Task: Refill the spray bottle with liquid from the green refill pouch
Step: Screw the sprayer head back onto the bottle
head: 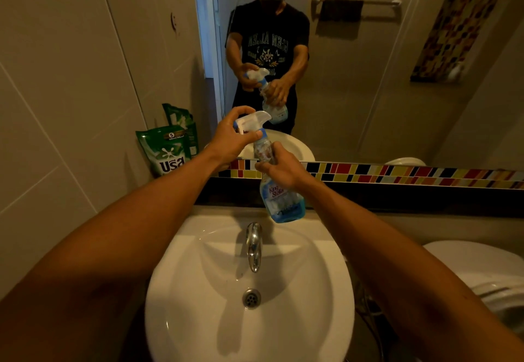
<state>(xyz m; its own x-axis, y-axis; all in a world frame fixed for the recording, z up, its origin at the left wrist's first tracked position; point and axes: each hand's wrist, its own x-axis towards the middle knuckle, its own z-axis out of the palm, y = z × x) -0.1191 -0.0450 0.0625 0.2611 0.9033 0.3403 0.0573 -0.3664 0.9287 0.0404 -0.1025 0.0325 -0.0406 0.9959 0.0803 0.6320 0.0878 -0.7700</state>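
Head view: spray bottle (279, 188) in both hands.

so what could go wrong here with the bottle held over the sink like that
The spray bottle is tilted and held in mid-air by the right hand alone; when the left hand frees the trigger head, the blue liquid may slosh out. The green refill pouch leans against the wall and could topple.

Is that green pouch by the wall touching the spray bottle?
Apart. The head view shows the green pouch leaning in the wall corner, while the spray bottle is held up over the sink, with the left hand between them.
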